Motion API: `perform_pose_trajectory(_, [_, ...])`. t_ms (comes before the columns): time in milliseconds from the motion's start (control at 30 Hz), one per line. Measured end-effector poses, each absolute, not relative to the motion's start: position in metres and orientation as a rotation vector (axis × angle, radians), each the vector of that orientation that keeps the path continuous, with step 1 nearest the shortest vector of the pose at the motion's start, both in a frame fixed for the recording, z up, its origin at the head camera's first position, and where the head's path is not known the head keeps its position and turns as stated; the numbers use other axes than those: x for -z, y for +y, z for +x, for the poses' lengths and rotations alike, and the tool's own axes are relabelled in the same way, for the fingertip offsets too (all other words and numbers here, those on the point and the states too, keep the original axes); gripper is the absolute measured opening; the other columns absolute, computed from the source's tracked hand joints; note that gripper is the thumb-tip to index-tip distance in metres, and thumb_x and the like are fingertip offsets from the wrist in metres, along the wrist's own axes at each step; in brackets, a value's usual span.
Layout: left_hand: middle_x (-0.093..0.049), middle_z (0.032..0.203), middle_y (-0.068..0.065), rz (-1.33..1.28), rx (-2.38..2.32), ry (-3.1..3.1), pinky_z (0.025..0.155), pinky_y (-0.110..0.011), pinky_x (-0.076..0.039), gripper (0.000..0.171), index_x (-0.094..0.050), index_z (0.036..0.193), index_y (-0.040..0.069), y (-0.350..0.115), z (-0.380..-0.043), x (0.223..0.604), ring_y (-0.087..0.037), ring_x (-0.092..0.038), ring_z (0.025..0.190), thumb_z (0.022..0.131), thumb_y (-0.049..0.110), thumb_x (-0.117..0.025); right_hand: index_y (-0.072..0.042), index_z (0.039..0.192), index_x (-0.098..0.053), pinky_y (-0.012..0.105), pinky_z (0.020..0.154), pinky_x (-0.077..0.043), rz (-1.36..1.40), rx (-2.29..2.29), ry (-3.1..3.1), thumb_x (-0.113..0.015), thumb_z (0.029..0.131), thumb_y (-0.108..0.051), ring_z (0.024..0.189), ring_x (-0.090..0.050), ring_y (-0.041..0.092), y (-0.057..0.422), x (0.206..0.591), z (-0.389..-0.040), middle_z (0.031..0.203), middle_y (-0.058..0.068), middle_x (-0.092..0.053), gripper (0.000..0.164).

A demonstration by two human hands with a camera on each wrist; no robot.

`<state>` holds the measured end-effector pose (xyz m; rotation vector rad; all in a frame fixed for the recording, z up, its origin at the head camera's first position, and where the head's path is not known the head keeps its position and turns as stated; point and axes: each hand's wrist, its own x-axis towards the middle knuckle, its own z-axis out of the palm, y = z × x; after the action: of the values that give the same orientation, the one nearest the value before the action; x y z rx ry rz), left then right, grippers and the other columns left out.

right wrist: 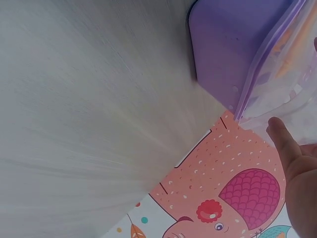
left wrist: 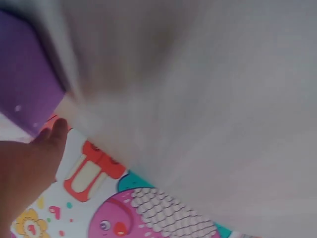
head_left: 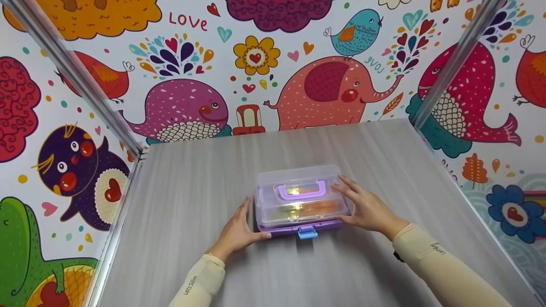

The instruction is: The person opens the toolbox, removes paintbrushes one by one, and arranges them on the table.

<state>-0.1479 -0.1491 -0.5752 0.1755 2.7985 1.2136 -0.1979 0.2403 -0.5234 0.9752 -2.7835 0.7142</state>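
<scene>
A storage box (head_left: 302, 200) with a clear lid, a purple base and a purple carrying handle (head_left: 302, 190) stands between both hands. At its front, a blue latch (head_left: 307, 233) sticks outward. Orange and yellow contents show blurrily through the lid. My left hand (head_left: 239, 230) holds the box's left end, thumb at the front corner and fingers along the side. My right hand (head_left: 369, 209) grips the right end, its thumb near the front corner and its fingers at the lid's edge. In the right wrist view, a finger (right wrist: 281, 134) lies by the clear lid (right wrist: 277, 99).
The box is on a grey wood-grain table (head_left: 192, 179). Walls printed with cartoon animals (head_left: 187, 108) surround it on the back and sides. Metal posts (head_left: 443, 81) rise at the back corners, and a metal rail (head_left: 115, 230) runs along the left edge.
</scene>
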Motion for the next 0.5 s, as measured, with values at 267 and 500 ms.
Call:
perform_pose_trajectory(267, [-0.038,0.153,-0.022,0.252,-1.229,2.760,0.110,-0.054,-0.033,0.114,-0.031,0.156,0.005,-0.1518,-0.1467,0.5852,-0.041,-0.039,0.137,0.067,0.047,-0.090,-0.025,0.152,-0.043,0.050,0.094,-0.049,1.006,-0.728,-2.740,-0.091,0.072,-0.032,0.132,-0.048,0.039,0.2414,0.5220,-0.2012,0.161,0.010,-0.030,0.094])
perform_pose_trajectory(500, [-0.042,0.150,-0.025,0.237,-1.259,2.772,0.108,-0.055,-0.036,0.113,-0.031,0.155,0.004,-0.1487,-0.1471,0.5832,-0.042,-0.044,0.133,0.068,0.046,-0.090,-0.024,0.150,-0.046,0.049,0.092,-0.052,1.009,-0.718,-2.706,-0.091,0.071,-0.031,0.124,-0.057,0.036,0.2414,0.5199,-0.2036,0.159,0.009,-0.034,0.091])
